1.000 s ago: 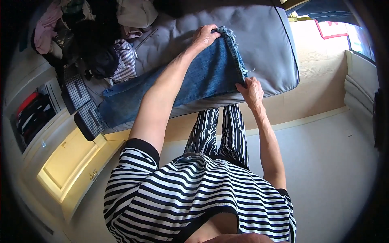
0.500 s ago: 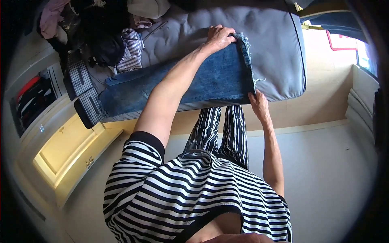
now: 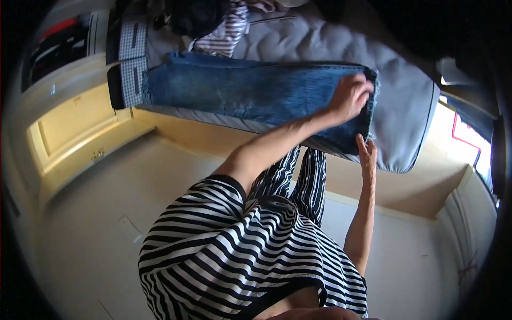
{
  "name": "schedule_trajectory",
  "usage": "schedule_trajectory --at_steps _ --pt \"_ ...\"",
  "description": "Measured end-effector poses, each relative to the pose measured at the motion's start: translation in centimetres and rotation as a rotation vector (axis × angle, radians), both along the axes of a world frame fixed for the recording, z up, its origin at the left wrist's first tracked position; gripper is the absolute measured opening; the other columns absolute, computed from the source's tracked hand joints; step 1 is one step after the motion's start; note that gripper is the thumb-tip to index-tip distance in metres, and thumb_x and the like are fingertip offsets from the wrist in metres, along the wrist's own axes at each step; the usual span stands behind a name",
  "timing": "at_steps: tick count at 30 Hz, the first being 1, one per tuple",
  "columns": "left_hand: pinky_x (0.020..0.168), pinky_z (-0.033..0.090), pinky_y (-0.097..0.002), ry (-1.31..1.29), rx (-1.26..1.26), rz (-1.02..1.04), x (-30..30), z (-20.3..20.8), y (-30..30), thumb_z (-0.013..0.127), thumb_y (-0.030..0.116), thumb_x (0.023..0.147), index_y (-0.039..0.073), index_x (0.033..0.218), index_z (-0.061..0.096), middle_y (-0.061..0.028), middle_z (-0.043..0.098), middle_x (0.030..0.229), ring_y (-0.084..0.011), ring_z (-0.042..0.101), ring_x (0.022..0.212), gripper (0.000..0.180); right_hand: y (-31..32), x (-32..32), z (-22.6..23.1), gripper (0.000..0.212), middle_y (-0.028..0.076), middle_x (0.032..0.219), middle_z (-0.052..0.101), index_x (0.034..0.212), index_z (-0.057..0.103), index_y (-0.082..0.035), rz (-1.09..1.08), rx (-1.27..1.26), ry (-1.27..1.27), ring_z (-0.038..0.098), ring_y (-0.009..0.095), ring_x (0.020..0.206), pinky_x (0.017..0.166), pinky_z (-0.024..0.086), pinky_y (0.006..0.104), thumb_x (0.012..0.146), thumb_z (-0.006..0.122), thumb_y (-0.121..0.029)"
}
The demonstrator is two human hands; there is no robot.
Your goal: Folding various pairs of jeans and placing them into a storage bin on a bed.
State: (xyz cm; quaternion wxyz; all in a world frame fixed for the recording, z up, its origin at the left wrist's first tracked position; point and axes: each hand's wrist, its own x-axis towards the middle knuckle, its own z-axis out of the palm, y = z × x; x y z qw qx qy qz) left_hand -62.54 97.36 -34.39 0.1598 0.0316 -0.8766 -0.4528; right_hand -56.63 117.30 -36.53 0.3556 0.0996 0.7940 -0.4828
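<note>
Stretching sideways, jeans (image 3: 245, 92) point hem (image 3: 373, 106) rightward; right hand (image 3: 367, 152) pinches it, left hand (image 3: 349, 100) blurred, grip unclear

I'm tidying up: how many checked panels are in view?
2: the near panel beside the left end of the jeans, the far panel just beyond it. More may be hidden.

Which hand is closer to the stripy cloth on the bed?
Left. The left hand is over the jeans, right of the stripy cloth; the right hand is farther, its grip at the near corner of the frayed hem.
</note>
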Motion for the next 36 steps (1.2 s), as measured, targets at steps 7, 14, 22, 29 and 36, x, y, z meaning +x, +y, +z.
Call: schedule_trajectory --at_steps 7,14,22,29,36 --pt "0.076 0.051 -0.0271 -0.483 0.813 0.701 21.4 -0.7 -2.7 0.051 0.006 0.092 0.003 0.099 0.063 -0.0078 0.064 0.093 -0.0174 0.062 0.081 0.014 0.5 0.4 0.1 0.050 0.003 0.089 0.062 0.108 0.063 -0.004 0.065 -0.179 -0.249 0.056 0.016 0.081 0.072 0.046 0.0327 0.080 0.067 -0.045" --pt "0.093 0.048 -0.0470 -0.191 1.618 1.096 28.1 -5.8 -14.2 0.054 0.038 0.093 0.002 0.118 0.046 -0.0176 0.058 0.109 -0.0303 0.058 0.106 0.045 -3.4 -3.6 8.4 0.036 0.010 0.113 0.064 0.121 0.054 -0.001 -0.198 -0.491 -0.511 0.064 0.022 0.100 0.082 0.055 0.0418 0.092 0.060 -0.022" --pt "0.093 0.043 -0.0486 0.231 1.789 1.163 27.5 -8.2 -18.9 0.071 0.038 0.082 0.013 0.111 0.054 -0.0039 0.061 0.100 -0.0187 0.058 0.085 0.042 -4.7 -7.0 10.9 0.027 0.007 0.104 0.068 0.111 0.059 -0.005 -0.076 -0.399 -0.525 0.067 0.020 0.089 0.072 0.057 0.0403 0.091 0.061 -0.023" --pt "0.053 0.048 -0.0341 0.043 1.356 1.484 26.2 -2.8 -19.7 0.066 0.028 0.085 0.009 0.103 0.052 -0.0057 0.058 0.089 -0.0166 0.058 0.072 0.030 -1.2 -6.6 8.7 0.046 0.011 0.113 0.060 0.119 0.052 0.000 -0.003 -0.021 -0.207 0.057 0.021 0.102 0.083 0.049 0.0361 0.087 0.066 -0.030" --pt "0.053 0.048 -0.0300 -0.154 1.319 1.426 28.7 -4.6 -16.4 0.066 0.028 0.084 0.010 0.103 0.051 -0.0050 0.057 0.089 -0.0156 0.057 0.075 0.030 2.9 -1.3 4.3 0.049 0.013 0.102 0.061 0.110 0.058 0.009 0.291 0.277 0.044 0.055 0.023 0.091 0.083 0.044 0.0325 0.092 0.059 -0.036"
